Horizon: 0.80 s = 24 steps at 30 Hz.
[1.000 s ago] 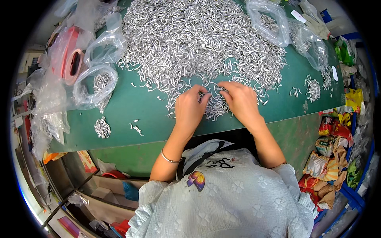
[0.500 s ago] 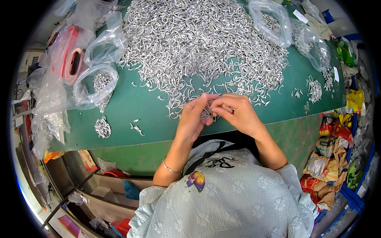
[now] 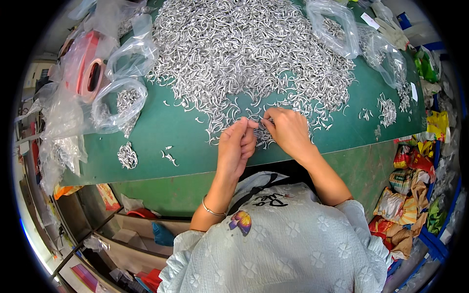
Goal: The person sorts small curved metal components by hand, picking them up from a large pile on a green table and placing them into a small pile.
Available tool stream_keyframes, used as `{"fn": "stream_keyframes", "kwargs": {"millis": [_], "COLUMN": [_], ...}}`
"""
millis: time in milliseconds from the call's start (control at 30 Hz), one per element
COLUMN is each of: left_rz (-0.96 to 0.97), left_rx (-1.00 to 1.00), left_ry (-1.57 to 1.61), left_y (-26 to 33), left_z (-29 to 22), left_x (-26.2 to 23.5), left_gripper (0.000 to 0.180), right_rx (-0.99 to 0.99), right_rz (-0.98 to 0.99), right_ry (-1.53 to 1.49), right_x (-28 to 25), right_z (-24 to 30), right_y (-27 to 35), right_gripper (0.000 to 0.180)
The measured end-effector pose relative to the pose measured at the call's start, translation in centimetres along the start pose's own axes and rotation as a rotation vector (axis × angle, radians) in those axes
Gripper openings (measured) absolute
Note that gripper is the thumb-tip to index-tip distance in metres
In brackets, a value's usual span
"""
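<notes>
A large heap of small curved silver metal pieces [image 3: 239,53] covers the far middle of the green table [image 3: 185,151]. My left hand [image 3: 236,149] is at the heap's near edge, fingers curled and thumb against the index finger. Whatever it grips is hidden or too small to make out. To its right, my right hand [image 3: 289,131] is bent over the near pieces, thumb and fingertips drawn together. I cannot make out what is between them. Several silver pieces lie on the table between the two hands, which are slightly apart.
Clear plastic bags [image 3: 117,107] with silver pieces stand at the left, beside a pink tape dispenser [image 3: 90,78]. More open bags [image 3: 337,29] sit at the far right. Small piles lie at left [image 3: 127,156] and right [image 3: 387,111]. Packed bags [image 3: 398,202] fill a right-hand shelf.
My hands have drawn apart. The right has moved slightly up over the near pieces; the left has curled its fingers. The silver pieces seen between the hands now lie more exposed.
</notes>
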<state>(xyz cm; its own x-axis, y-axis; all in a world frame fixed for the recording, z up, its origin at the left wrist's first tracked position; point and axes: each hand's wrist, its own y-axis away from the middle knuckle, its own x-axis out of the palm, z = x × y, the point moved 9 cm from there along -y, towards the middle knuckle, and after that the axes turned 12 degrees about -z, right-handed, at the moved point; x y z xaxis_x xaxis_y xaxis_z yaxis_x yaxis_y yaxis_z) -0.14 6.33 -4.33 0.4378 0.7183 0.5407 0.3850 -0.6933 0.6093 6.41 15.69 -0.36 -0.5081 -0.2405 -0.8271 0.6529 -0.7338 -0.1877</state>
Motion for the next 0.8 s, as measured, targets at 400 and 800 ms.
{"fn": "stream_keyframes", "kwargs": {"millis": [400,800], "left_rz": [-0.028,0.015], "left_rx": [-0.044,-0.036], "left_ry": [0.075,0.132], "left_y": [-0.1,0.1], "left_z": [0.3,0.2], "left_x": [-0.5,-0.7], "left_gripper": [0.025,0.025], "right_rx": [-0.057,0.651], "right_rz": [-0.009,0.368], "right_ry": [-0.099,-1.594], "right_x": [-0.4,1.1], "right_z": [-0.7,-1.5], "right_y": [-0.3,0.5], "right_gripper": [0.011,0.021]}}
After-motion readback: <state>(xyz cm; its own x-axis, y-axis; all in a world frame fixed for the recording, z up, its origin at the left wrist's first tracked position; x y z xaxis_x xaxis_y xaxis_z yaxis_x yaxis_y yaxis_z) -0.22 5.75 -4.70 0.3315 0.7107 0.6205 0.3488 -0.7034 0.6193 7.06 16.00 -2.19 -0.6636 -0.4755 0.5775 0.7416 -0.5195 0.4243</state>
